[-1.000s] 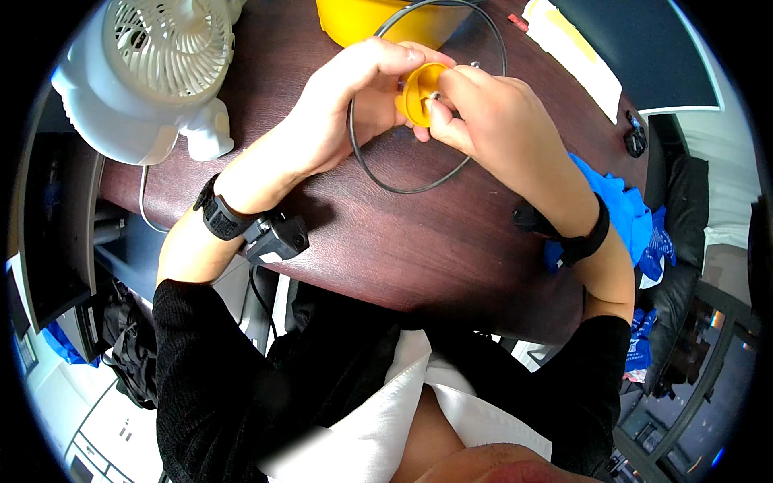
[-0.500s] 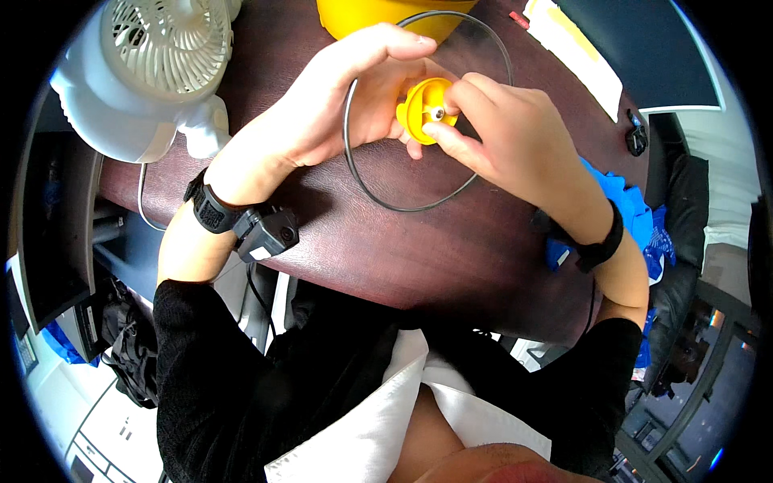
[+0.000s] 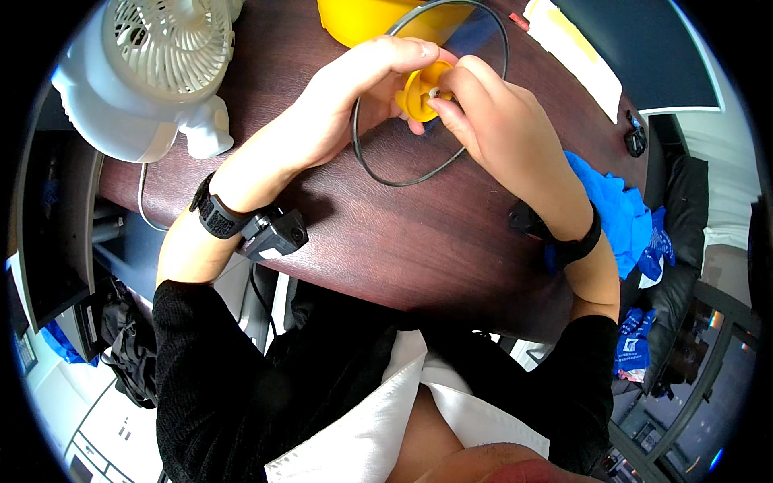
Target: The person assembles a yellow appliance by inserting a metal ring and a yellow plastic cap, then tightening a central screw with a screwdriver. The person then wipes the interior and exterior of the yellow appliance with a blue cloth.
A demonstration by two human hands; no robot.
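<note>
A small yellow cup-shaped part (image 3: 415,98) is tilted with its hollow side toward me, near the far side of the table. My left hand (image 3: 330,101) cradles it from behind, thumb stretched along the top. From the right, my right hand (image 3: 503,121) pinches at its middle, where a small pale tip (image 3: 435,92) shows; the fingers partly cover it. A thin dark cable (image 3: 396,183) makes a wide loop around the part and both hands. Where the cable's ends run is hidden by my fingers.
A white fan (image 3: 133,113) stands at the far left. Behind my hands is a large yellow container (image 3: 342,22). White paper (image 3: 592,68), a small black object (image 3: 635,137) and blue cloth (image 3: 616,213) lie to the right on the brown table (image 3: 386,258).
Both hands have moved slightly away from me, carrying the yellow part and the cable loop along. More blue cloth shows beside my right forearm.
</note>
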